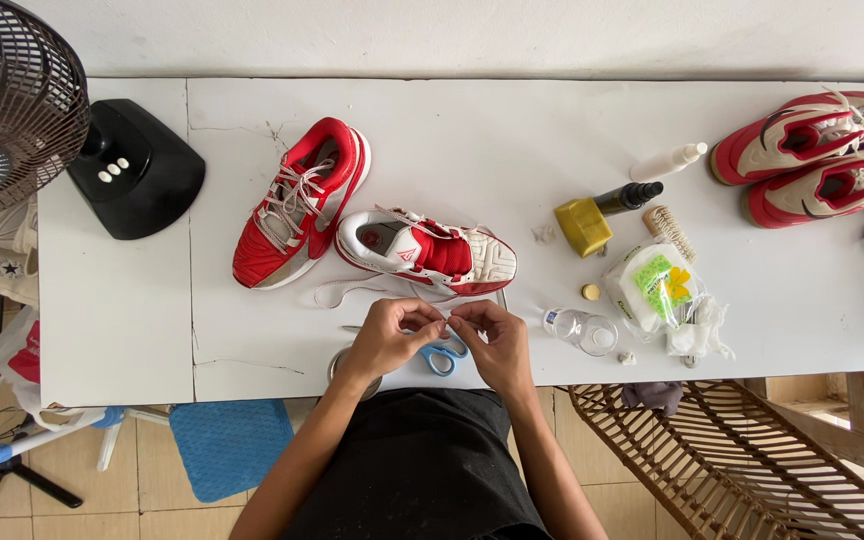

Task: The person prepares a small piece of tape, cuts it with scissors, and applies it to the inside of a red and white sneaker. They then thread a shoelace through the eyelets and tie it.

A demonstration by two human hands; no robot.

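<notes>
- The left hand [384,338] and the right hand [493,342] meet fingertip to fingertip at the near edge of the white table [132,330], just in front of the person's black shirt.
- Both grips are pinched together on a thin white shoelace [344,290]; its loose length curls on the table to the left of the hands and runs up toward the nearer shoe.
- That shoe, a red and white sneaker [427,250], lies tipped on its side just beyond the hands, opening toward the left, its lace eyelets mostly bare.
- A second red sneaker [297,205] stands upright just beside it to the left, laced, heel pointing away from the person.
- Blue-handled scissors [442,355] lie on the table under and between the two hands, partly hidden.
- A round metal lid or tin [337,365] peeks out beneath the left wrist.
- To the right of the right hand lies a clear plastic bottle [582,330] on its side, then a crumpled plastic bag [657,290] with green and yellow contents.
- Farther back stand a yellow block [582,225], a dark bottle [630,197], a white bottle [668,162] and a bristle brush [669,230].
- Another red and cream pair of sneakers [817,155] sits at the far right corner.
- A black fan base [137,170] rests on the far left of the table.
</notes>
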